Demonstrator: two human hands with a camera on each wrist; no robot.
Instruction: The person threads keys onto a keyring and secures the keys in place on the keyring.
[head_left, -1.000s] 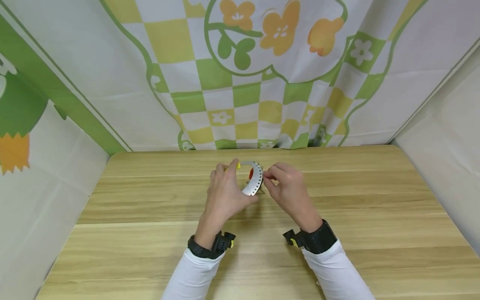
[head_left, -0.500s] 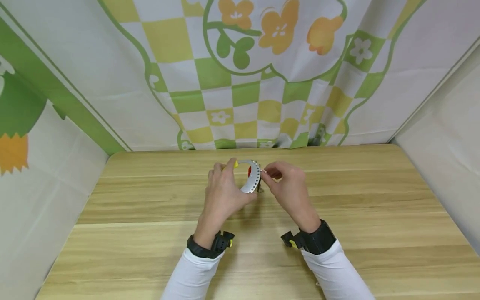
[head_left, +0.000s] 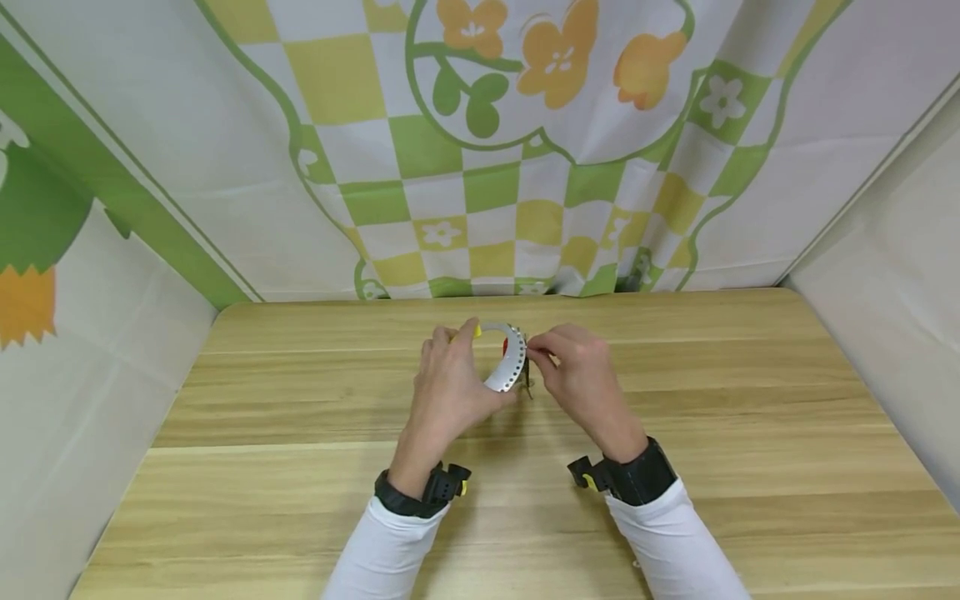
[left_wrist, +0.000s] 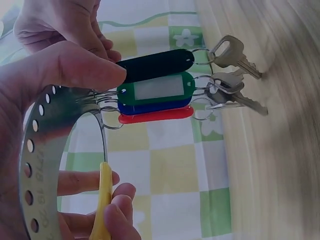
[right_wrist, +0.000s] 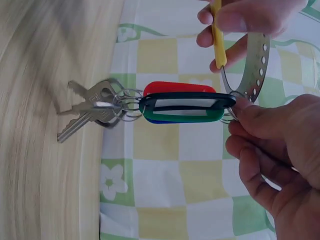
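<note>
My left hand (head_left: 447,385) grips a silver curved metal plate (head_left: 512,362) with a row of holes along its outer edge, its fingers around the yellow handle (left_wrist: 103,200). At the plate's edge, my right hand (head_left: 576,362) pinches a small split ring (right_wrist: 235,102) between thumb and forefinger. Black (left_wrist: 175,60), green (left_wrist: 188,86), blue (left_wrist: 165,107) and red (left_wrist: 157,116) key tags hang together from small rings beside the plate. Several metal keys (left_wrist: 231,52) dangle from the tags' lower ends, close over the table. In the head view the hands and plate hide most of the tags.
The wooden table (head_left: 300,492) runs under both hands. A checked green, yellow and white curtain (head_left: 487,192) hangs behind its back edge. Pale side walls (head_left: 892,250) rise left and right. Wrist cameras (head_left: 442,483) are strapped on both arms.
The plate and both hands shift slightly left, then back right. Beneath the right fingers, the tags and keys swing, and a dark tag now shows beside the plate's outer edge.
</note>
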